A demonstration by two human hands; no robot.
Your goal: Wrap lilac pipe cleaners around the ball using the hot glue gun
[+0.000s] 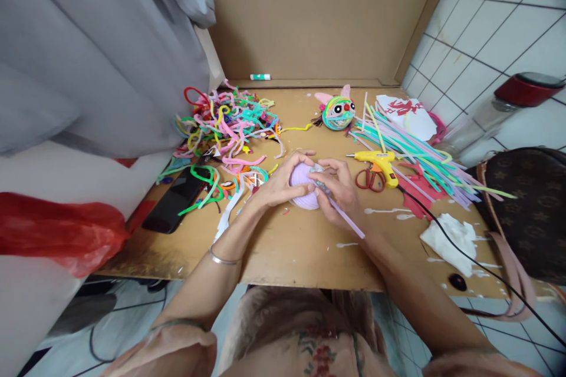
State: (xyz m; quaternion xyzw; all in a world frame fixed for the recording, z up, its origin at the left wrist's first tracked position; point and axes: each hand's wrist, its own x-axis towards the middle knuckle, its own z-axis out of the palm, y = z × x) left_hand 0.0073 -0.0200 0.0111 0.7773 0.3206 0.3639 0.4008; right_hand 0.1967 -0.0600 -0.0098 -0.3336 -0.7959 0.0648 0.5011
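Note:
Both hands meet over the middle of the table around a ball wrapped in lilac pipe cleaner [301,179]. My left hand [283,181] curls round the ball's left side, thumb across its front. On the right side, my right hand [339,191] has its fingers bent together at a lilac pipe cleaner [349,219], whose loose end sticks out below the palm. A greyish, unwrapped patch of the ball shows between the fingers. Beyond stands a finished-looking ball figure [338,113] with pink ears, round eyes and a red nose.
Left lies a heap of coloured pipe cleaners [230,118] and a black phone [174,200]. Right are a yellow glue gun [378,162] with its black cord, red-handled scissors [370,179], straight pipe cleaners [411,141], a crumpled tissue [450,241], a brown bag [526,212] and a clear bottle [481,115].

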